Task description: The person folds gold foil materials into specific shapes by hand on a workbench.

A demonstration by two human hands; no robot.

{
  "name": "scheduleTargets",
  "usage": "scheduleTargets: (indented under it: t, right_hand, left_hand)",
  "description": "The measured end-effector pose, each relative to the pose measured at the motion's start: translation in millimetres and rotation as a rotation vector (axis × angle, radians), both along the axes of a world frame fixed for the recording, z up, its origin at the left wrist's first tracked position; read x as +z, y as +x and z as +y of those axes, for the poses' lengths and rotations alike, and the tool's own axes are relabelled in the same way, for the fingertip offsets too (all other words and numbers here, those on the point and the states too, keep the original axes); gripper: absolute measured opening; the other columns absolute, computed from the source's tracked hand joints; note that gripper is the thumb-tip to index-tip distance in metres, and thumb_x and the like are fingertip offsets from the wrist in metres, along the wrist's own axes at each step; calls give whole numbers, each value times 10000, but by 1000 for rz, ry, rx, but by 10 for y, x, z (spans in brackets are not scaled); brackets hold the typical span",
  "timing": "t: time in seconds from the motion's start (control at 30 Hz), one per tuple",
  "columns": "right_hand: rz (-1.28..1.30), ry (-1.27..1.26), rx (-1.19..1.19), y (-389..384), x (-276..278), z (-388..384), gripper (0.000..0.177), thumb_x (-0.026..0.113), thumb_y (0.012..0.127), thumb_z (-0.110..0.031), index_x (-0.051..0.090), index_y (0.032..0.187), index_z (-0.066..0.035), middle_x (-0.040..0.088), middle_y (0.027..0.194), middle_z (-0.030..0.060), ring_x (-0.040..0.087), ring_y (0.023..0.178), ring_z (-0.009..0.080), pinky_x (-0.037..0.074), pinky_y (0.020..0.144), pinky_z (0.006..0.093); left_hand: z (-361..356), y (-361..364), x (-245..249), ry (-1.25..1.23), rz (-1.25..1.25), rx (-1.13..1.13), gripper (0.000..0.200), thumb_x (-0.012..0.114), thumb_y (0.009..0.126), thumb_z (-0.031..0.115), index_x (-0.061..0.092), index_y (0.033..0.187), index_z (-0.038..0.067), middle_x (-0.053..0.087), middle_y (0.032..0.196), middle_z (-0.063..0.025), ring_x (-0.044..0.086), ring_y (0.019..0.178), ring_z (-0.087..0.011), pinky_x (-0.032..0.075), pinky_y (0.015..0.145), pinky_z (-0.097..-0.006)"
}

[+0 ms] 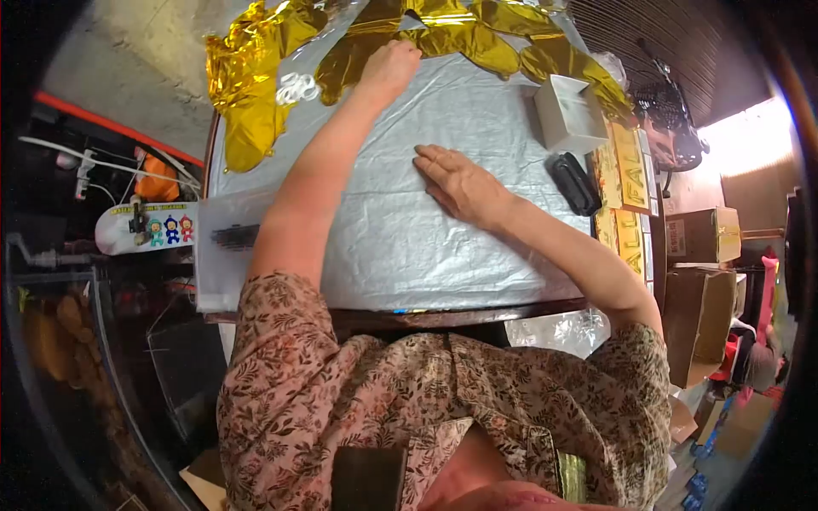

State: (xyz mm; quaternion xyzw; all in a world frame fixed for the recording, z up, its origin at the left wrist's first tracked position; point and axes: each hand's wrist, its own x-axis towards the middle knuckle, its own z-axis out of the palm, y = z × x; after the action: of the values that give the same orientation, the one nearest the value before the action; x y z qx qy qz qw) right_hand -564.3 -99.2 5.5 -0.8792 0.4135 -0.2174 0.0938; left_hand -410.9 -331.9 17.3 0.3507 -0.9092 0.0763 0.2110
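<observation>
My left hand (392, 70) reaches to the far side of the table, its fingers curled down on a flat, shiny gold foil balloon (354, 51). The fingertips are partly hidden. More uninflated gold foil balloons (477, 43) lie in a row along the far edge, and a crumpled one (251, 94) rests at the far left. My right hand (460, 183) lies palm down on the silver table covering (409, 247), fingers stretched out and holding nothing. A small bundle of white ribbon (297, 88) sits left of my left hand.
On the table's right side are an open white box (571, 115), a black case (575, 183) and yellow lettered packages (624, 179). A clear plastic sheet (221, 272) covers the left edge. Cardboard boxes (703, 315) stand right; a white printed board (145, 228) is at left.
</observation>
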Motion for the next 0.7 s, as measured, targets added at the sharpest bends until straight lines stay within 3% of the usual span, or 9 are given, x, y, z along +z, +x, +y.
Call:
scheduleTargets:
  t: [0.23,0.4,0.63,0.7]
  right_hand:
    - [-42,86,61,-67,195,-171,386,636,948,-97,615,1307,41,619,1363,188,591,1256,352,486,1078,413]
    - [-105,101,82,-78,166,-436,276,659,938,-104,675,1183,22,692,1197,147,636,1081,355,522,960,431]
    - [-157,21,113,-66,63,-558,233,659,932,-86,685,1145,6,702,1145,135,650,1026,354,526,946,426]
    - [-187,50,148,-90,123,-605,233,652,934,-91,688,1144,5,703,1147,140,653,1015,359,528,941,434]
  left_hand:
    - [-135,-356,-102,-91,-327,104,145,610,919,134,722,974,59,684,1008,-108,682,1004,-322,605,804,-440]
    - [-213,-339,-202,-136,-40,55,176,576,934,128,728,938,39,695,1005,-102,690,984,-315,609,774,-430]
    - [-306,-292,-286,-151,-42,25,164,634,934,179,757,916,70,720,966,-63,698,912,-307,589,773,-444]
    - [-299,-282,-259,-27,243,65,188,707,910,235,803,959,81,764,980,-64,728,905,-264,574,773,-393]
